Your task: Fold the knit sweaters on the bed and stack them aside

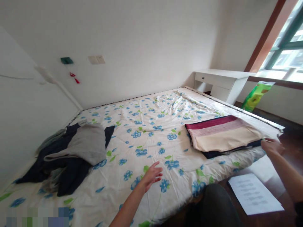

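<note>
Floral bed (151, 132) dominated. Clothes heap (71, 151) lay loose at its left edge. Folded blanket (222, 134) sat squared at the bed's right edge, within reach. Left hand (151, 176) hovered over the bed's near edge, fingers spread wide, likely for balance. Right hand (272, 145) met the blanket's corner; pinch unclear.

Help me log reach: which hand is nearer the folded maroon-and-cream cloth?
Right. The right hand is at the folded maroon-and-cream cloth; the left hand is apart, over the floral sheet.
</note>
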A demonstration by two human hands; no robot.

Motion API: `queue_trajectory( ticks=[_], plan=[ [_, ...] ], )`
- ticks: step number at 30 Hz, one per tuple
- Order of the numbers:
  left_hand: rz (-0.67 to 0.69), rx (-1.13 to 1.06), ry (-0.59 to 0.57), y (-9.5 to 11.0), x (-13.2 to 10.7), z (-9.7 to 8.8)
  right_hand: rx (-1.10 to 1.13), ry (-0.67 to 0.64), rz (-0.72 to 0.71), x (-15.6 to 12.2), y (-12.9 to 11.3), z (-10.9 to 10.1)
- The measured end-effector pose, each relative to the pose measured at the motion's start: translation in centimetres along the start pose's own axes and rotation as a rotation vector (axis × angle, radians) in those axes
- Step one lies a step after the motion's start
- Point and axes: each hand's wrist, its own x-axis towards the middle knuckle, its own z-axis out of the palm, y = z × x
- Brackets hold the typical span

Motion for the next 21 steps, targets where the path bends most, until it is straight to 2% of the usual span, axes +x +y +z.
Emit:
queue_trajectory(
  ticks=[2,4,7,10,13,15,17,19,21],
  plan=[
    [-0.008,0.052,0.136,-1.6,-1.6,-6.1,-0.028,-0.096,0.13,-3.6,0.6,2.8],
    [-0.024,0.046,0.251,-2.4,-3.6,-12.0,0.011,-0.224,0.039,-7.9,-0.7,5.7],
    [0.0,-0.033,0.383,-2.7,-7.0,-19.6,0.119,-0.439,-0.174,-16.3,-5.7,9.8],
    [0.062,-0.108,0.536,-2.8,-9.4,-25.5,0.291,-0.764,-0.304,-26.9,-12.0,12.8],
    [0.133,-0.156,0.696,-3.1,-10.3,-29.8,0.415,-1.1,-0.437,-38.4,-16.1,14.2],
    [0.197,-0.179,0.746,-3.3,-9.9,-31.9,0.386,-1.35,-0.54,-45.3,-16.8,14.2],
    [0.263,-0.17,0.763,-3.3,-8.9,-33.6,0.283,-1.522,-0.699,-50.6,-16.3,13.8],
    [0.312,-0.11,0.785,-2.8,-7.6,-35.2,0.185,-1.556,-0.854,-53.9,-15.4,13.4],
    [0.344,-0.006,0.812,-1.8,-6.0,-36.6,0.142,-1.522,-0.915,-55.3,-14.8,13.3]
  ],
)
